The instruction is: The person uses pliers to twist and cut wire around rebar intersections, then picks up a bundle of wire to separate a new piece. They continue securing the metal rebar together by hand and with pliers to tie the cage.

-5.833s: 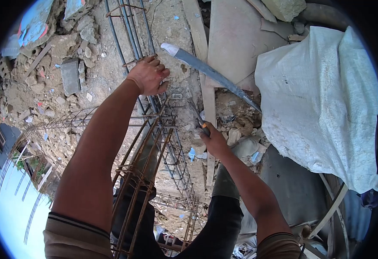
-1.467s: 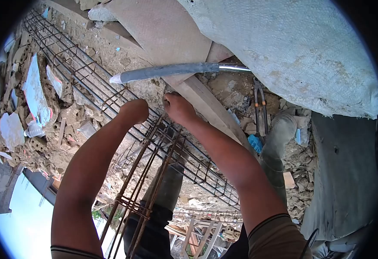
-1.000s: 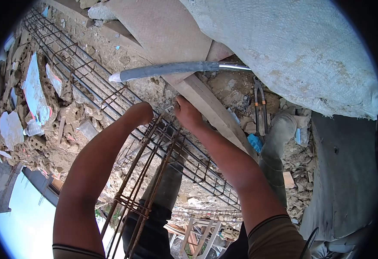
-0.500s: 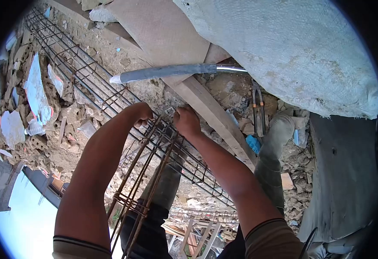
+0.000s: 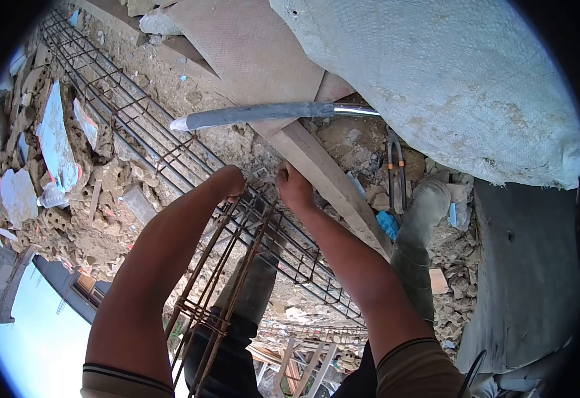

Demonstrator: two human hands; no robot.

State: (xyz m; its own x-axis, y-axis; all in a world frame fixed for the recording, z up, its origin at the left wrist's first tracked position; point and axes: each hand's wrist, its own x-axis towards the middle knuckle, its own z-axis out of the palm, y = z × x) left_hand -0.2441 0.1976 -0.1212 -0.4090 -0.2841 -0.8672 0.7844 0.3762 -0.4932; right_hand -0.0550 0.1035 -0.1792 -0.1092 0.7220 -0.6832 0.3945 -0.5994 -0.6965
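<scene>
My left hand (image 5: 228, 184) is bent over the joint where a rusty rebar cage (image 5: 212, 325) meets a longer, darker rebar cage (image 5: 145, 136). Its fingers are curled and mostly turned from view; whatever they hold is hidden. Across the joint, beside a wooden plank (image 5: 333, 182), my right hand (image 5: 295, 190) is closed, thumb and fingers drawn together. Anything inside it is too small to make out. The long cage runs diagonally from the upper left to the lower right, passing under both hands. The rusty cage slopes down toward my body.
A metal bar with a grey sleeve (image 5: 257, 114) lies across the ground ahead. Orange-and-black handled cutters (image 5: 397, 169) rest right of the plank. A large white sack (image 5: 462, 86) fills the upper right. Broken bricks and rubble (image 5: 114, 179) cover the left. My boots (image 5: 253, 285) stand among the debris.
My left hand has shifted slightly right and rolled over, hiding its fingers more. My right hand has moved a little right, away from the joint. The cages stay in place.
</scene>
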